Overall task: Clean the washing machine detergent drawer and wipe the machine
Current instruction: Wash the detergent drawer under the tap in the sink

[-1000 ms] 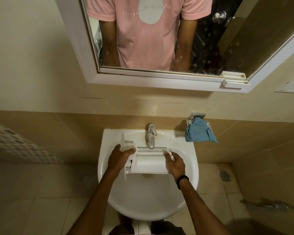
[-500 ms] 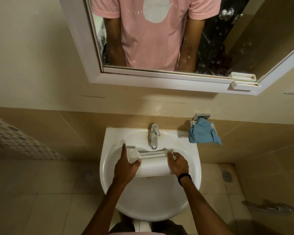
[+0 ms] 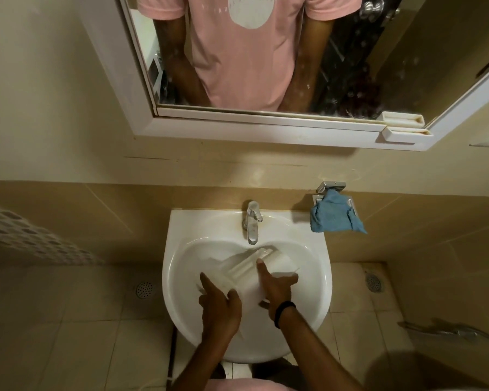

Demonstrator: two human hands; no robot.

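Drawer [image 3: 247,267] in sink [image 3: 173,249] basin, near side of tap [image 3: 251,221], lying slantwise, blurred. Left hand [image 3: 219,303] grips its near-left end, thumb on top. Right hand [image 3: 277,289] holds near-right side, forefinger straight along it, thumb spread wide. Blue cloth [image 3: 333,215] hangs on wall, far right.

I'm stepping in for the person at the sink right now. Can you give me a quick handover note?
Left hand grips the near-left end of the detergent drawer.
Right hand holds its right side, index finger laid along the top.
Done: drawer is out of the machine, tilted in the sink basin below the faucet. It is blurred, so running water cannot be told.
Blue cloth hangs on the wall holder right of the sink.
Left: finish cleaning the drawer, then wipe the machine, which is not in view.
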